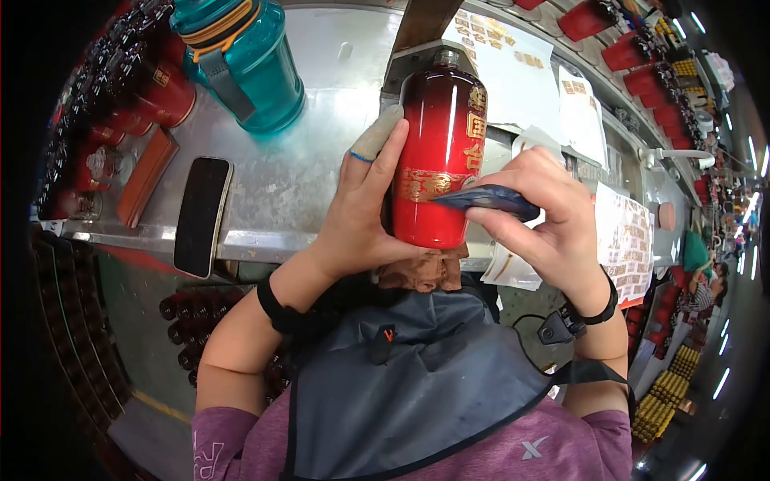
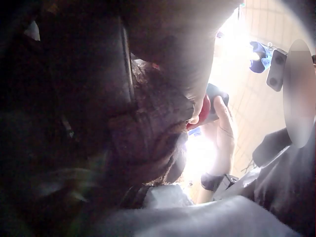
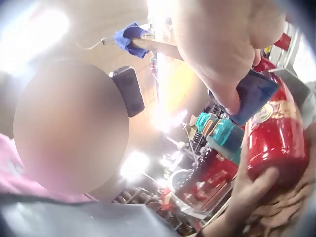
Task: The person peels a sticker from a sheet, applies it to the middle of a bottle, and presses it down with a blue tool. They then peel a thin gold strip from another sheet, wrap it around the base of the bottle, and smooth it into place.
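Observation:
A glossy red bottle [image 1: 433, 160], dark at its neck, bears gold characters and a gold band in the head view. The left hand [image 1: 361, 192], one finger in a fabric cover, grips the bottle's side and base. Pinched between right thumb and fingers is a dark blue tool [image 1: 497, 200], its thin edge against the gold band; the right hand [image 1: 553, 216] is at the bottle's right side. In the right wrist view the blue tool [image 3: 254, 96] touches the bottle [image 3: 276, 143] beside a round emblem. The left wrist view is mostly dark, with the right hand [image 2: 224, 133] beyond.
A teal jug [image 1: 257, 72], a black phone [image 1: 203, 216] and a brown case [image 1: 147, 178] lie left on the metal table [image 1: 321, 96]. Sheets of gold stickers [image 1: 624, 240] are at the right. Red bottles [image 1: 172, 96] stand at the far left and upper right. A brown block [image 1: 421, 271] sits below the bottle.

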The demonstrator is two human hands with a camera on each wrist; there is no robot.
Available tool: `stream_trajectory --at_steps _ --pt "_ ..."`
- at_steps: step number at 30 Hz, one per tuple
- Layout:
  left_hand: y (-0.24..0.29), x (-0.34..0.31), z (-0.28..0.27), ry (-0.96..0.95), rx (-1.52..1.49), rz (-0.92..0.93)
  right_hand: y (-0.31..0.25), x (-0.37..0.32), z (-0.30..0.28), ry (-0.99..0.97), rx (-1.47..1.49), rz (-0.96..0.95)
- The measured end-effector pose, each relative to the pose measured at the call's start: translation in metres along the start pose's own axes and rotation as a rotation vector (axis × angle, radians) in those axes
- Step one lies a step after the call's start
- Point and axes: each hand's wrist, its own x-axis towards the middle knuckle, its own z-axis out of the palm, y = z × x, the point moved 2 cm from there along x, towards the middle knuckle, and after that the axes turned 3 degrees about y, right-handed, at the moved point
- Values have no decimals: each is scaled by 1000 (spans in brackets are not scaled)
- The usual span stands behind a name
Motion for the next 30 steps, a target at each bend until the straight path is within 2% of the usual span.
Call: stream_trajectory --at_steps 4,6,9,11,15,17,19,21,23,27,29,30 --pt "0 0 0 19 -23 9 2 10 3 90 -110 18" --pt "-1 -1 0 6 -34 -19 -2 11 2 81 -149 -9" --pt "-3 -1 1 42 -25 31 -9 13 3 12 -157 -89" --pt "-2 -1 1 44 -22 28 1 14 6 -18 -34 27" --pt "-4 0 1 55 -18 46 -1 22 -5 92 -156 150" --pt "-4 1 1 74 -1 67 -7 19 2 1 -143 -62" --pt "-3 -1 1 67 -1 49 -12 21 10 -82 -111 -94" --pt "-3 0 -1 63 3 37 3 22 2 20 -58 133" --pt "-2 1 -2 46 4 51 1 31 -11 153 -225 78" --pt "-1 1 -3 19 46 38 -5 21 1 -149 -34 -83" --pt "-2 -2 -2 2 43 10 6 20 -6 -46 -40 143" --pt "-2 -1 -2 1 41 17 15 21 -11 83 -75 126"
